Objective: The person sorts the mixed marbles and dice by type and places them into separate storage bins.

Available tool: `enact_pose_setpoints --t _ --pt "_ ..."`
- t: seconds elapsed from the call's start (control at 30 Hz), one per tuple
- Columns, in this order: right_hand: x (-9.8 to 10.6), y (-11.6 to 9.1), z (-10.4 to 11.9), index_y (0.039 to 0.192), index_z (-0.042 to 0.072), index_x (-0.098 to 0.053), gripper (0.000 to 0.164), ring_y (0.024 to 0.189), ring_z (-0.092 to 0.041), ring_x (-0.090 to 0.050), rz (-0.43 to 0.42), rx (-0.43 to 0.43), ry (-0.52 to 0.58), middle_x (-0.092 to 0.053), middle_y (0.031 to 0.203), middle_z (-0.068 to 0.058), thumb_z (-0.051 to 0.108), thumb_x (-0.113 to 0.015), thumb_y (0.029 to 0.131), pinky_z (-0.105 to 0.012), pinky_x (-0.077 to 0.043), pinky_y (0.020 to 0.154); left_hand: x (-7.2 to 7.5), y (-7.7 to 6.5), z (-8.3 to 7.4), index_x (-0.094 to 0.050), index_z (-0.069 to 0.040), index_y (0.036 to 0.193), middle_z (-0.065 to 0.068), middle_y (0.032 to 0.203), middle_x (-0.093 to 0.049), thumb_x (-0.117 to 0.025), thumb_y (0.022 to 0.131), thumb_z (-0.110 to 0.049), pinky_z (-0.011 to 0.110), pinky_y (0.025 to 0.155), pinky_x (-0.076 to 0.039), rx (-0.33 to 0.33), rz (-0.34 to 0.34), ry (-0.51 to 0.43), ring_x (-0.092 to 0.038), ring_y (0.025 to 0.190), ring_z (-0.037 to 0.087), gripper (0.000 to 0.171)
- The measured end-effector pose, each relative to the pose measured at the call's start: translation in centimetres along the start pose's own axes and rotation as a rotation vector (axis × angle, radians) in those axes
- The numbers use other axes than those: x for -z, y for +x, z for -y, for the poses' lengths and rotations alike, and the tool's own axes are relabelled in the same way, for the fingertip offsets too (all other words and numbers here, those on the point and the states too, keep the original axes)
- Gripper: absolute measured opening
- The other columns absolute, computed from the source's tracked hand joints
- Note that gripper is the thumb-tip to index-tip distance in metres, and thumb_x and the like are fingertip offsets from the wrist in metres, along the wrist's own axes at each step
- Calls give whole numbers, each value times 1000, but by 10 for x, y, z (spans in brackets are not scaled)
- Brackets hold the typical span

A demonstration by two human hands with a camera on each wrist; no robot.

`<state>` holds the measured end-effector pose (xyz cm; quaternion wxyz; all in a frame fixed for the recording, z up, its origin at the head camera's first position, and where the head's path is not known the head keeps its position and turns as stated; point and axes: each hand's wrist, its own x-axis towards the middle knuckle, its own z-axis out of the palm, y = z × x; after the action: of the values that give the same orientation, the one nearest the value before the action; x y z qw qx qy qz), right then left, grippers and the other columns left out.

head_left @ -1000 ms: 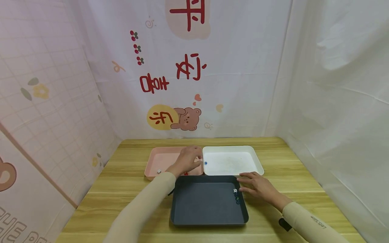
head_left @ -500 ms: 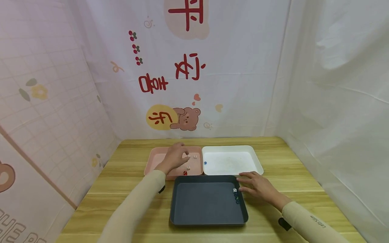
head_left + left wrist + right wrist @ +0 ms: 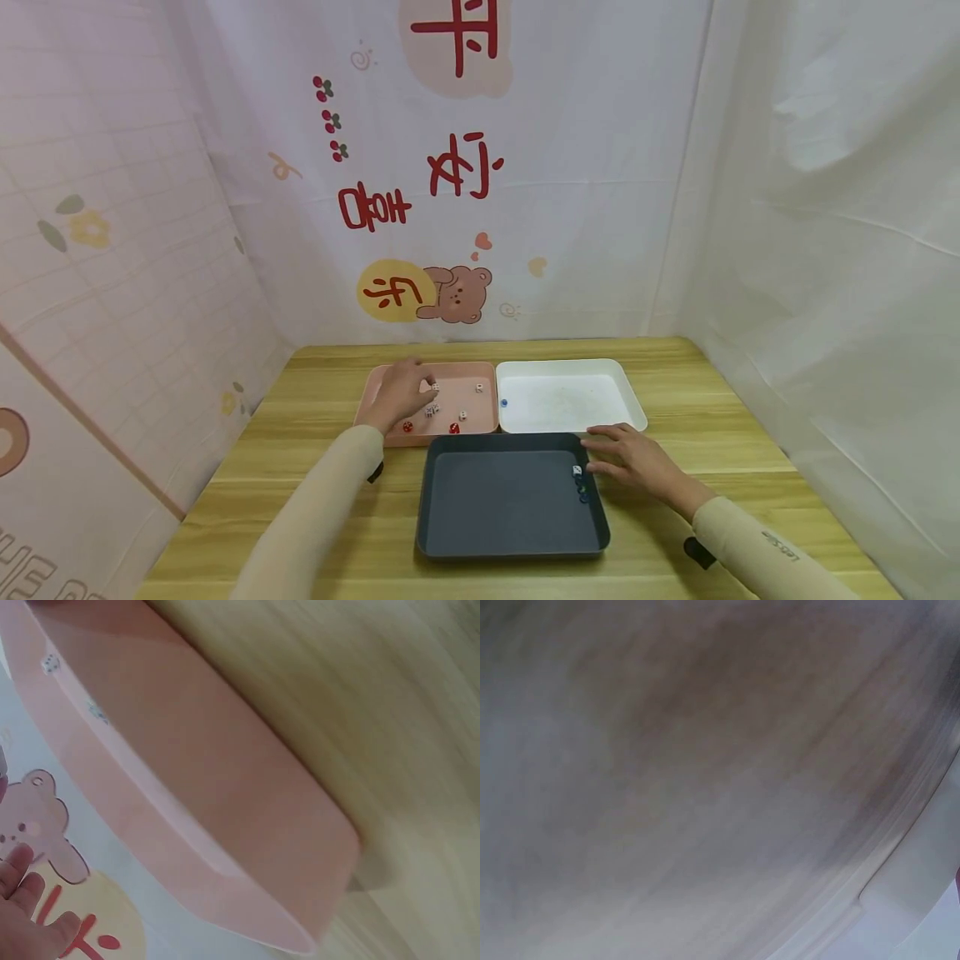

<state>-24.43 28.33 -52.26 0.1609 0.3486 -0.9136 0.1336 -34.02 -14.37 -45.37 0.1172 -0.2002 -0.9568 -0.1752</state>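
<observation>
My left hand (image 3: 401, 392) is over the left half of a pink tray (image 3: 483, 375), pinching a white die (image 3: 435, 387) at its fingertips. Below that hand in the tray lie white dice (image 3: 432, 411) close together and a red die (image 3: 407, 426). Farther right are another red die (image 3: 454, 427) and two separate white dice (image 3: 479, 388). The left wrist view shows the pink tray wall (image 3: 225, 915) and some fingers (image 3: 64, 934). My right hand (image 3: 637, 458) rests with loosely spread fingers at the right rim of a dark grey tray (image 3: 510, 542). The right wrist view is blurred.
A white tray (image 3: 577, 400) stands beside the pink one, with a small blue die (image 3: 504, 402) at its left side. Inside the dark tray, a white die (image 3: 577, 471) and dark small pieces (image 3: 582, 492) line its right wall. A patterned curtain (image 3: 570, 208) hangs behind the wooden table (image 3: 697, 400).
My left hand has moved left across the pink tray with the white die, uncovering several dice. My right hand stays at the dark tray's rim.
</observation>
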Motion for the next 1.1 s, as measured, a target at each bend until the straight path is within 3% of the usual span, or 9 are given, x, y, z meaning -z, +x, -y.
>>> enact_pose_setpoints --t 0.13,0.4,0.6,0.9,1.1 --pt "0 0 0 120 18 -61 47 111 -20 -46 18 -17 5 -51 127 -2 49 -54 86 -44 -43 84 0 -6 9 -64 -19 83 12 122 -48 -67 81 -28 50 96 -28 44 23 -16 -40 114 28 10" --pt "-1 -1 -1 121 19 -61 48 113 -18 -45 25 -33 13 -50 127 0 51 -53 86 -44 -43 85 0 -12 18 -63 -19 80 10 115 -52 -69 80 -32 49 99 -26 71 28 72 -41 113 28 14" --pt "-2 -1 -2 119 19 -62 46 110 -19 -48 -6 -3 -13 -52 125 -1 50 -54 85 -43 -44 82 -1 -16 18 -63 -18 80 13 116 -51 -68 81 -29 52 99 -25 75 36 70 -38 117 34 13" --pt "-3 -1 -1 120 19 -62 47 110 -19 -47 5 -13 -7 -52 126 0 50 -54 85 -44 -44 82 -7 -19 19 -68 -13 97 15 130 -42 -67 81 -34 54 100 -20 164 110 48 -30 123 32 26" --pt "-3 -1 -1 119 18 -62 46 109 -21 -48 -6 -3 -12 -52 125 -2 48 -56 85 -45 -44 82 -10 -17 15 -67 -13 100 12 128 -44 -68 80 -34 53 100 -21 155 128 37 -31 122 31 29"
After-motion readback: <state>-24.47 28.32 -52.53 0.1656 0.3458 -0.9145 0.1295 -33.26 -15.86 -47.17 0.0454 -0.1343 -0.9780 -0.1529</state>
